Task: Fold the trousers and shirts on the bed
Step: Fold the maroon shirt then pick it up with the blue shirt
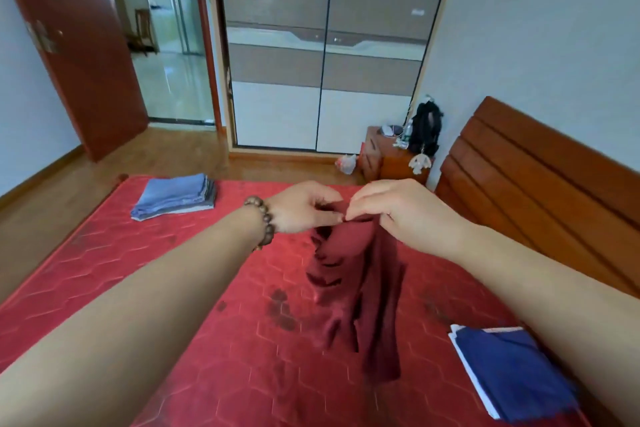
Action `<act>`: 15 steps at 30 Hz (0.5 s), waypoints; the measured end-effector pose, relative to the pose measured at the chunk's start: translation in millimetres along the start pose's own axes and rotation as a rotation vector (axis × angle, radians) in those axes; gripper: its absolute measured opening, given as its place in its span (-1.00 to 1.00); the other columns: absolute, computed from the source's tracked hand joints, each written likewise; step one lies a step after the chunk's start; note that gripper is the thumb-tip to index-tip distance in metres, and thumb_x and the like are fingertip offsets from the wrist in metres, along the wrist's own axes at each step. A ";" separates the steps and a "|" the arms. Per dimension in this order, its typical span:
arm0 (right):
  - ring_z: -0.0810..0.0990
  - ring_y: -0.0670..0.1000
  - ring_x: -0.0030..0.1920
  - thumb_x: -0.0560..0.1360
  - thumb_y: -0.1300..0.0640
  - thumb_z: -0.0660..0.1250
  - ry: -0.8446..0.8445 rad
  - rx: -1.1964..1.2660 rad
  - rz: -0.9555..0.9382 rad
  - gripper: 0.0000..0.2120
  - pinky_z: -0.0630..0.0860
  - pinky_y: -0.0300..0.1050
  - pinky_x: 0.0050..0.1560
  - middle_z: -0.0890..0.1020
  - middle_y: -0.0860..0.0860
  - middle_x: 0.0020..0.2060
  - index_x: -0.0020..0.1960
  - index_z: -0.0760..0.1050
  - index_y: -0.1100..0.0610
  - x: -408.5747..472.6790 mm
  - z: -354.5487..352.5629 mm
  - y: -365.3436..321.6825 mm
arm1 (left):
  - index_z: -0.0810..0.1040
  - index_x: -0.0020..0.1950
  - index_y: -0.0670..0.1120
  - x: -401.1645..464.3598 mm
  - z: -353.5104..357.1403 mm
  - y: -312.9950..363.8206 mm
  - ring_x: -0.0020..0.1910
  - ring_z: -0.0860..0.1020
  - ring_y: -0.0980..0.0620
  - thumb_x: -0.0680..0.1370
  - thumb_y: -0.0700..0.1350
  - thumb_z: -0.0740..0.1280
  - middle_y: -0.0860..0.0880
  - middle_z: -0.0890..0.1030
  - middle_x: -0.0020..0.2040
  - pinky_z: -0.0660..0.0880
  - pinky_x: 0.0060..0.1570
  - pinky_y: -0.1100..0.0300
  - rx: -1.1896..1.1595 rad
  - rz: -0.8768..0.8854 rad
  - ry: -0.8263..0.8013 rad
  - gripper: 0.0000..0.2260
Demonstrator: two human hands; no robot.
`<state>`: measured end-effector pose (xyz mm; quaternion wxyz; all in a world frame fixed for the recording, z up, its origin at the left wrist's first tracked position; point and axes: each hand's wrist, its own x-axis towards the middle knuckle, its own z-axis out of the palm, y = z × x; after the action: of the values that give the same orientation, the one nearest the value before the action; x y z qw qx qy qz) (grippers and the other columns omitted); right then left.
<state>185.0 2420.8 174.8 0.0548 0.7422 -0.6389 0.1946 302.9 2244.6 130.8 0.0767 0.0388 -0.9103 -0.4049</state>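
A dark red garment [356, 281] hangs crumpled above the red mattress [145, 274]; its lower folds trail down toward the bed. My left hand [301, 208], with a wooden bead bracelet on the wrist, pinches its top edge. My right hand [398, 211] pinches the same edge right beside it, fingertips almost touching. A stack of folded blue and grey trousers [176, 196] lies at the bed's far left corner. A folded dark blue garment [509, 374] lies at the near right.
A wooden headboard [540, 184] borders the bed on the right. Beyond the bed stand a sliding-door wardrobe [325, 45], a small wooden nightstand [388, 156] with a black bag [426, 128], and an open red door [69, 38] on the left.
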 end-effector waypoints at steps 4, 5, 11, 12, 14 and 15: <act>0.42 -0.02 0.32 0.42 0.50 0.24 -0.013 -0.122 0.049 -0.53 0.32 -0.21 0.29 0.44 -0.05 0.37 0.03 0.69 0.01 -16.6 -36.8 12.4 | 0.51 -0.28 -0.18 13.3 -14.9 37.0 -0.38 0.41 0.18 0.60 -0.22 0.27 0.12 0.50 -0.40 0.35 -0.24 0.28 -0.179 0.004 0.171 -0.76; 0.35 -0.06 0.37 0.44 0.48 0.25 -0.003 -0.133 0.072 -0.53 0.27 -0.24 0.31 0.32 -0.08 0.45 0.05 0.68 -0.02 -21.8 -42.5 16.0 | 0.51 -0.28 -0.22 17.3 -18.6 46.2 -0.37 0.40 0.12 0.60 -0.21 0.27 0.06 0.49 -0.40 0.34 -0.24 0.25 -0.172 -0.002 0.199 -0.75; 0.47 -0.42 -0.06 0.49 0.36 0.28 -0.074 -0.120 0.228 -0.67 0.23 -0.59 -0.03 0.50 -0.33 -0.13 0.08 0.64 0.01 -47.7 -56.8 37.2 | 0.42 -0.27 -0.35 42.6 -23.2 88.2 -0.45 0.25 0.12 0.60 -0.13 0.29 -0.06 0.31 -0.40 0.24 -0.40 0.24 0.019 0.039 0.255 -0.66; 0.45 -0.46 -0.14 0.49 0.31 0.32 -0.106 -0.128 0.251 -0.72 0.23 -0.58 -0.09 0.47 -0.36 -0.20 0.07 0.63 0.01 -52.0 -56.2 39.5 | 0.41 -0.27 -0.36 45.3 -22.9 91.3 -0.45 0.24 0.11 0.60 -0.12 0.29 -0.07 0.31 -0.39 0.24 -0.40 0.24 0.042 0.046 0.261 -0.65; 0.44 -0.42 -0.17 0.46 0.11 0.43 -0.164 -0.127 0.277 -0.83 0.25 -0.54 -0.10 0.53 -0.31 -0.17 0.05 0.60 -0.01 -58.8 -54.1 43.9 | 0.42 -0.25 -0.36 48.5 -22.9 93.7 -0.41 0.26 0.08 0.60 -0.09 0.28 -0.09 0.33 -0.37 0.26 -0.36 0.22 0.094 0.060 0.253 -0.64; 0.45 -0.39 -0.17 0.43 0.02 0.46 -0.172 -0.117 0.288 -0.82 0.27 -0.52 -0.12 0.56 -0.25 -0.16 0.02 0.59 -0.01 -60.9 -53.3 46.7 | 0.42 -0.26 -0.34 48.8 -22.9 93.4 -0.40 0.27 0.07 0.60 -0.09 0.28 -0.09 0.33 -0.37 0.26 -0.34 0.21 0.121 0.066 0.241 -0.64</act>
<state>121.5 2486.6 194.1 0.0144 0.6525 -0.7512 0.0988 257.9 2284.0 220.6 0.1964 0.0620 -0.9180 -0.3390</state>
